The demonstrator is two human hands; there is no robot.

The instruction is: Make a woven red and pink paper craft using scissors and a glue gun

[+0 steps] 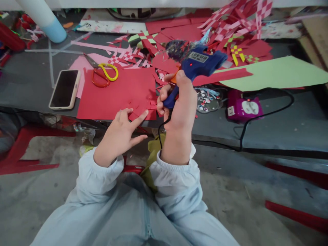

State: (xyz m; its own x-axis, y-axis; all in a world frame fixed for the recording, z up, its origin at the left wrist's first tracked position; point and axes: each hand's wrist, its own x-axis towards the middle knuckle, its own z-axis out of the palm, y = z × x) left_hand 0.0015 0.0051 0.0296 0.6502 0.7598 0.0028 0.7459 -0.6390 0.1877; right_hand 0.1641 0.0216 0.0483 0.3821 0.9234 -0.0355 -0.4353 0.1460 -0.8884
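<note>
My right hand (180,99) is wrapped round the handle of a blue glue gun (196,65), held above the table with its orange trigger under my fingers. The gun's nozzle end is hidden by dark clumped stuff, and its red light is lit. My left hand (123,130) rests at the front edge of a red paper sheet (118,92), thumb and fingers apart. Small red paper pieces (151,106) lie by its fingertips. On the same sheet are scissors (104,73) with one yellow and one red handle loop.
A phone (65,89) lies left of the red sheet. To the right stand a purple power adapter (244,107) with a black cable and a clear dish of beads (208,99). Woven paper strips (235,22) heap at the back. Green paper (276,73) covers the right side.
</note>
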